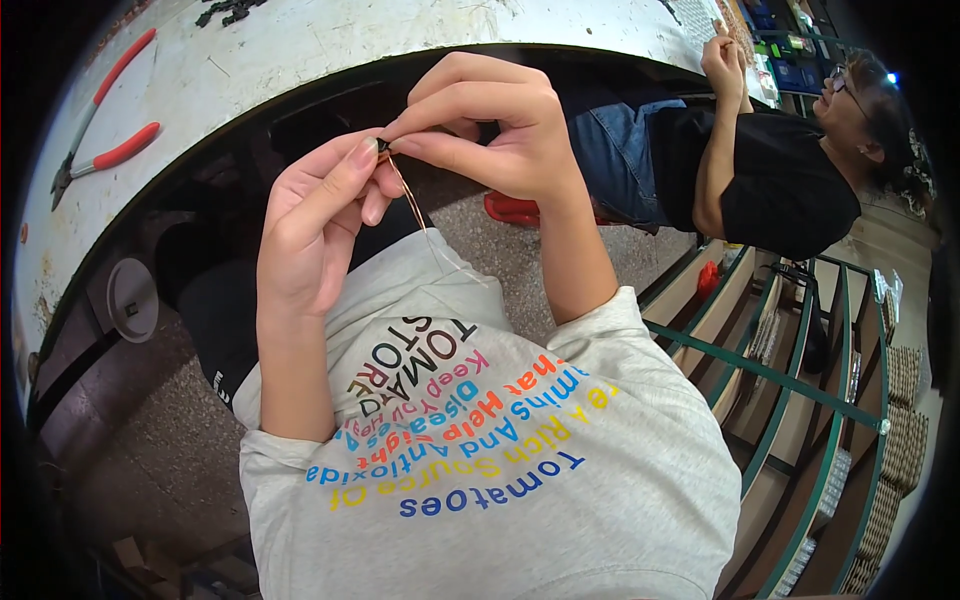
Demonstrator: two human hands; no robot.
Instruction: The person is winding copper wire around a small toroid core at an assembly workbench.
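Note:
Over my lap, just off the table edge, my left hand [318,215] pinches a tiny black part [382,147] between thumb and fingers. From it hang thin copper-coloured wires [408,192], trailing down toward my light grey shirt. My right hand [490,125] meets the left from the other side, thumb and forefinger closed at the same black part. Whether those right fingertips grip the part itself or a wire end is hidden. The other right fingers are curled behind.
Red-handled pliers [98,120] lie partly opened on the worn white worktable [330,35] at the left. Small black pieces [230,10] sit farther back. At the right, a co-worker in black [775,180] sits at the table. Green-framed shelving [760,365] stands at my right.

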